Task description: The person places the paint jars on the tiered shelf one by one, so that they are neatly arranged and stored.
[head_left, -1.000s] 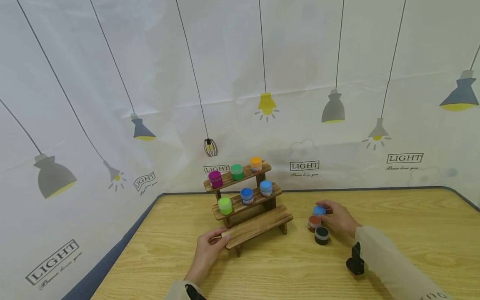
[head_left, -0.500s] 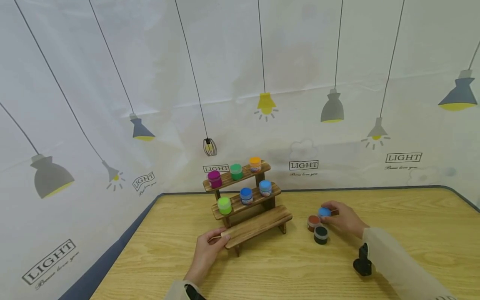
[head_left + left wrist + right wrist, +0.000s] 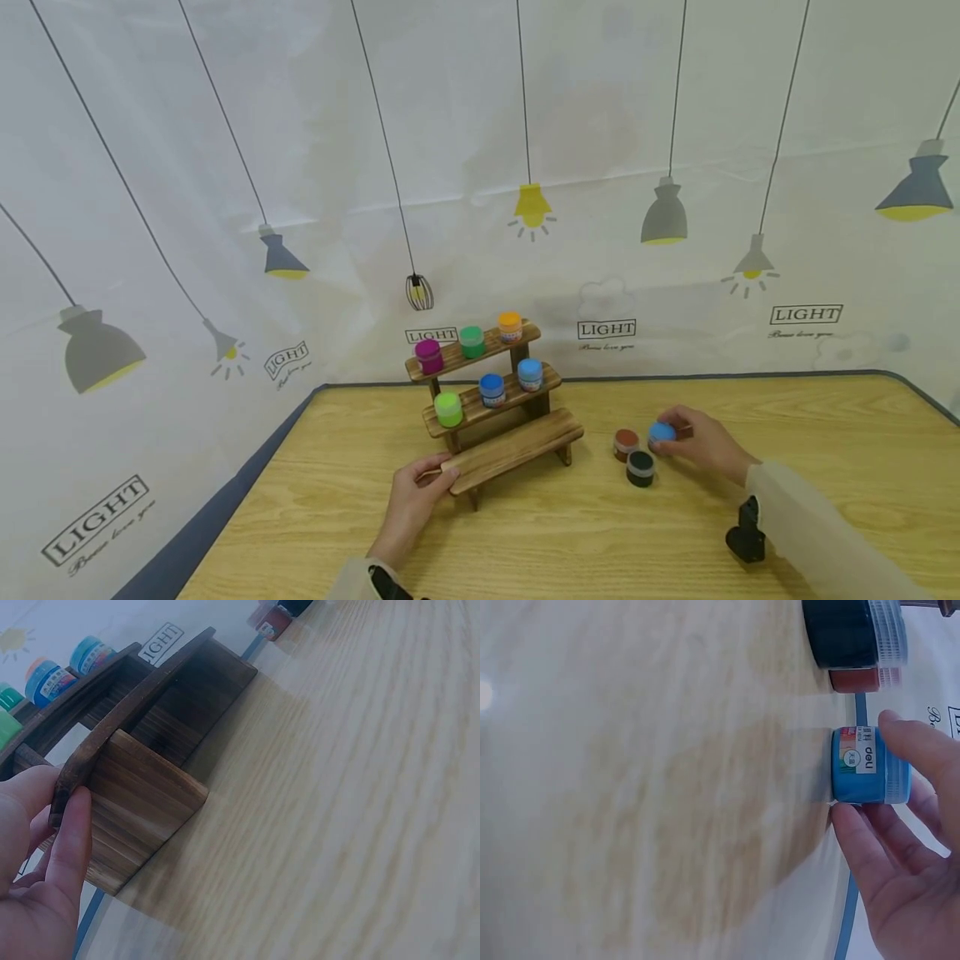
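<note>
My left hand (image 3: 411,506) pinches the left end of the lowest step of a three-tier wooden stand (image 3: 517,448), thumb on top. The left wrist view shows those fingers around the board's end (image 3: 71,776). On the right, my right hand (image 3: 707,447) holds a blue paint jar (image 3: 661,435) between thumb and fingers; the right wrist view shows the jar's label (image 3: 865,752) and its base at the tabletop. Left of it sit a brown-red paint jar (image 3: 626,444) and a black paint jar (image 3: 641,469), close together.
The top tier carries purple (image 3: 429,357), green (image 3: 472,342) and orange (image 3: 510,327) jars. On the middle tier are lime (image 3: 448,409), dark blue (image 3: 492,390) and light blue (image 3: 530,375) jars. A lamp-printed white sheet (image 3: 480,233) hangs behind the wooden table (image 3: 540,542).
My right hand has shifted the blue paint jar rightward and slightly nearer, apart from the brown-red and black jars. My left hand keeps its hold on the stand.
</note>
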Demonstrator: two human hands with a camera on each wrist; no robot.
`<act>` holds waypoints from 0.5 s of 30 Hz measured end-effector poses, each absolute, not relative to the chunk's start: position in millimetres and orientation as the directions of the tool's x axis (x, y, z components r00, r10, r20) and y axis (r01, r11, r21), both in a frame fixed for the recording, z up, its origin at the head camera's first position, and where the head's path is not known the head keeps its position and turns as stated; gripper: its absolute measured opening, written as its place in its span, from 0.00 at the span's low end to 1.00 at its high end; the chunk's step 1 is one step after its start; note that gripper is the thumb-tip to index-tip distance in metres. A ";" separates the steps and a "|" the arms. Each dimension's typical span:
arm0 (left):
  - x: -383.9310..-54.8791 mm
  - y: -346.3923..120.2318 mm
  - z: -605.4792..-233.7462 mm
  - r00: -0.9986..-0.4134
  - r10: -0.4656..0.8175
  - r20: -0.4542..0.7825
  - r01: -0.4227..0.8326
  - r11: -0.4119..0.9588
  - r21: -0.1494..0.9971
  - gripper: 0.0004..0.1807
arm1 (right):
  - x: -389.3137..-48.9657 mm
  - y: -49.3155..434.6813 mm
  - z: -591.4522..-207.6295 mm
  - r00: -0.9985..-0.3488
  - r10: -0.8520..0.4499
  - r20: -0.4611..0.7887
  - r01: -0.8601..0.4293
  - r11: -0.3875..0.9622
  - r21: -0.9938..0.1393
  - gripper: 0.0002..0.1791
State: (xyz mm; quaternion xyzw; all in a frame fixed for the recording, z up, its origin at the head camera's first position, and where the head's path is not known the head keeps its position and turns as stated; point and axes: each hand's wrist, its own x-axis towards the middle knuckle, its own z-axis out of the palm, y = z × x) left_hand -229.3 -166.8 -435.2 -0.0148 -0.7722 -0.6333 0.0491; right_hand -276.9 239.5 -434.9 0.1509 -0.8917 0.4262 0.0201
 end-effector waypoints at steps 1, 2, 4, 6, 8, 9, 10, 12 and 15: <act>-229.2 -166.9 -435.1 -0.995 -0.037 0.095 0.086 0.200 0.976 0.21 | -276.3 240.2 -435.1 -0.953 -0.256 0.166 -0.290 0.593 -0.751 0.21; -229.2 -166.9 -435.0 -0.994 -0.037 0.099 0.089 0.200 0.976 0.20 | -275.8 240.7 -435.4 -0.953 -0.256 0.165 -0.289 0.592 -0.752 0.21; -229.5 -166.8 -435.1 -0.994 -0.038 0.104 0.094 0.204 0.974 0.20 | -274.9 241.1 -435.5 -0.953 -0.260 0.158 -0.287 0.591 -0.754 0.21; -230.1 -166.4 -435.3 -0.993 -0.041 0.107 0.097 0.205 0.974 0.20 | -274.2 241.2 -435.4 -0.953 -0.266 0.147 -0.282 0.593 -0.754 0.22; -230.3 -165.9 -435.7 -0.993 -0.043 0.111 0.100 0.204 0.974 0.20 | -273.8 241.1 -435.2 -0.955 -0.267 0.129 -0.269 0.592 -0.760 0.25; -230.4 -165.7 -435.9 -0.993 -0.044 0.109 0.098 0.203 0.974 0.20 | -273.6 240.9 -435.1 -0.955 -0.269 0.121 -0.264 0.593 -0.761 0.26; -230.4 -165.5 -436.0 -0.993 -0.047 0.110 0.098 0.204 0.974 0.20 | -273.3 240.7 -434.7 -0.955 -0.274 0.116 -0.263 0.593 -0.761 0.27; -230.1 -165.4 -436.0 -0.993 -0.051 0.108 0.095 0.204 0.974 0.20 | -272.7 240.0 -433.9 -0.954 -0.279 0.113 -0.264 0.591 -0.762 0.29; -229.8 -165.5 -435.8 -0.993 -0.051 0.107 0.095 0.205 0.974 0.20 | -271.5 238.7 -432.6 -0.950 -0.283 0.128 -0.278 0.592 -0.756 0.27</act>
